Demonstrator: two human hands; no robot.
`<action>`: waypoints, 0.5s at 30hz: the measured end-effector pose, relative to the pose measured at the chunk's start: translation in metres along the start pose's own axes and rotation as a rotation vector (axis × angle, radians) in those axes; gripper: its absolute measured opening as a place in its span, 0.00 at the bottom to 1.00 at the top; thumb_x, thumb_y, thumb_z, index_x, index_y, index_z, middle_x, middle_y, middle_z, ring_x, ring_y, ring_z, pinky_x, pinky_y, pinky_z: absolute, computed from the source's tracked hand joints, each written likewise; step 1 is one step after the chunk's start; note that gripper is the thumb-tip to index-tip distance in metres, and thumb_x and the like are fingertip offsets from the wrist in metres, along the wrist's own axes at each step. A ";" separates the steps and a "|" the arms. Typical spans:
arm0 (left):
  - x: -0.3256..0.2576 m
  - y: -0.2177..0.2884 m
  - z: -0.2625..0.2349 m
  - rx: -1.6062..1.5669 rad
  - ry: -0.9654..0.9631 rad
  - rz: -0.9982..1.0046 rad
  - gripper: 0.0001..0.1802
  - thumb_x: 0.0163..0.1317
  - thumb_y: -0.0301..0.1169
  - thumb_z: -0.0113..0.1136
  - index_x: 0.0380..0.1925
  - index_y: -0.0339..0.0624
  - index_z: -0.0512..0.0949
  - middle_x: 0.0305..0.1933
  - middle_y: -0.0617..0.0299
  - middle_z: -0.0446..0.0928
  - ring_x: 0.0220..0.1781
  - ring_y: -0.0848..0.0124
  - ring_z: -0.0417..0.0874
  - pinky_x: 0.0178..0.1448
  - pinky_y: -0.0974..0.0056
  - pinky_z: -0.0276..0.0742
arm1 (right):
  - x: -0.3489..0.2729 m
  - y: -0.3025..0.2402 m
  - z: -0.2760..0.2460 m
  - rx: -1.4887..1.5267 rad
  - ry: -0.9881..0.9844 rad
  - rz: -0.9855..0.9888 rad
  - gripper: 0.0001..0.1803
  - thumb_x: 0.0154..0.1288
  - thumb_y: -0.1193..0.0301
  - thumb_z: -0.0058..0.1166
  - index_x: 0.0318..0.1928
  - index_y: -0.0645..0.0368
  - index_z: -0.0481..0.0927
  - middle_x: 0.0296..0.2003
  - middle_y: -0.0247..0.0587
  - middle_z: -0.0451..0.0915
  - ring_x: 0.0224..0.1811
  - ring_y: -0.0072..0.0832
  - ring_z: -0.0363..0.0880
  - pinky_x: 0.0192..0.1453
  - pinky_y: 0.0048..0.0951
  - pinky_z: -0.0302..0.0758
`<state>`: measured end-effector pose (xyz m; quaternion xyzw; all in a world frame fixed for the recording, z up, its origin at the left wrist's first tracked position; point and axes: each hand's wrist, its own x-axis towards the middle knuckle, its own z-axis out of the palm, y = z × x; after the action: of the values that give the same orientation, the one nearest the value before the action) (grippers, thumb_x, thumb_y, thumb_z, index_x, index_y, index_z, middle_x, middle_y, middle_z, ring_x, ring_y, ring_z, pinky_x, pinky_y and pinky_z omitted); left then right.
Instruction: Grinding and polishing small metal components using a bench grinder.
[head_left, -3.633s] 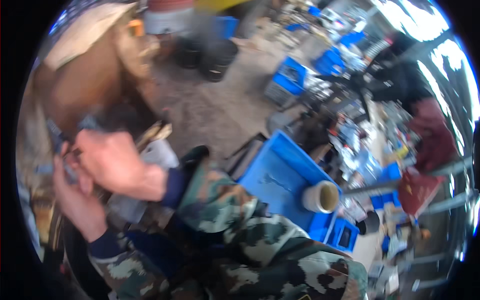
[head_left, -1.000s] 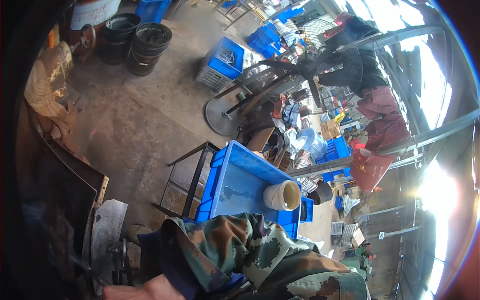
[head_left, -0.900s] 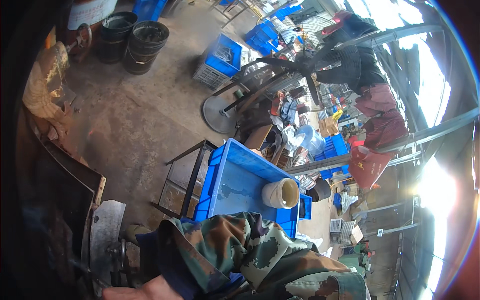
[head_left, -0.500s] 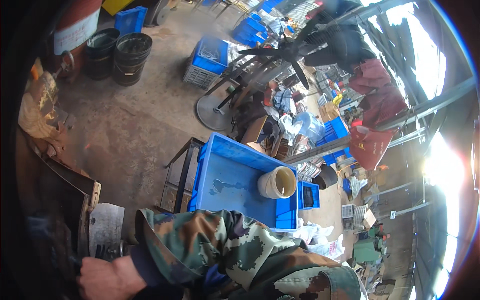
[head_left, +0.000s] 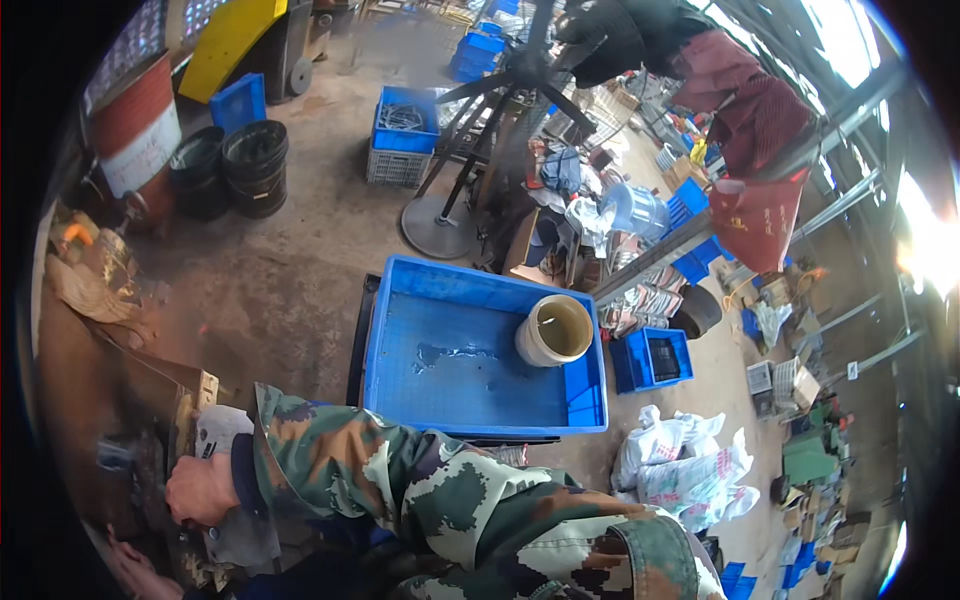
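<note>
Grey metal plate sits right beside my curled right hand; from my end I can't tell what it grips, nor how the dim left hand closes. Work looks underway, its progress hidden

Open floor lies beyond the grey plate beside the right hand; the blue tray obstructs rightward.

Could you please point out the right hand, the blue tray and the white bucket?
Right hand [head_left: 201, 490]: head view, on its back.
Blue tray [head_left: 450, 397]: head view, on its bare bottom.
White bucket [head_left: 532, 347]: head view, on its outer wall.
</note>
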<state>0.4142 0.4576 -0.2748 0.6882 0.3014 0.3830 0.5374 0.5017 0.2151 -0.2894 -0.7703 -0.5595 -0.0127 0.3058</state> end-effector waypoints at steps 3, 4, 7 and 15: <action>0.032 -0.031 -0.016 -0.080 -0.051 0.025 0.17 0.75 0.42 0.52 0.56 0.54 0.83 0.31 0.81 0.69 0.25 0.91 0.58 0.25 0.79 0.52 | -0.008 -0.001 -0.001 -0.005 0.010 0.015 0.08 0.50 0.65 0.60 0.33 0.43 0.88 0.34 0.36 0.86 0.42 0.42 0.85 0.42 0.46 0.80; 0.044 -0.038 -0.020 -0.083 -0.057 0.043 0.17 0.75 0.42 0.52 0.56 0.54 0.83 0.31 0.81 0.69 0.25 0.91 0.58 0.25 0.79 0.52 | -0.011 -0.001 -0.001 0.005 -0.015 0.042 0.11 0.51 0.65 0.61 0.37 0.40 0.88 0.36 0.35 0.87 0.44 0.41 0.86 0.44 0.45 0.81; 0.046 -0.029 -0.018 -0.112 -0.070 0.019 0.16 0.75 0.42 0.52 0.55 0.55 0.84 0.27 0.82 0.65 0.23 0.90 0.56 0.25 0.80 0.50 | -0.021 -0.004 0.003 0.006 0.011 0.068 0.11 0.49 0.66 0.61 0.37 0.41 0.88 0.35 0.36 0.87 0.44 0.42 0.86 0.44 0.45 0.81; 0.046 -0.029 -0.014 -0.103 -0.004 -0.048 0.17 0.74 0.43 0.52 0.54 0.56 0.84 0.25 0.80 0.66 0.20 0.89 0.58 0.21 0.79 0.51 | -0.032 -0.005 0.020 0.084 0.097 0.060 0.12 0.48 0.65 0.61 0.36 0.46 0.86 0.38 0.38 0.87 0.45 0.44 0.85 0.46 0.46 0.81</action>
<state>0.4262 0.5093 -0.2922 0.6531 0.2965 0.3835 0.5818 0.4796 0.1983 -0.3149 -0.7717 -0.5207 -0.0172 0.3647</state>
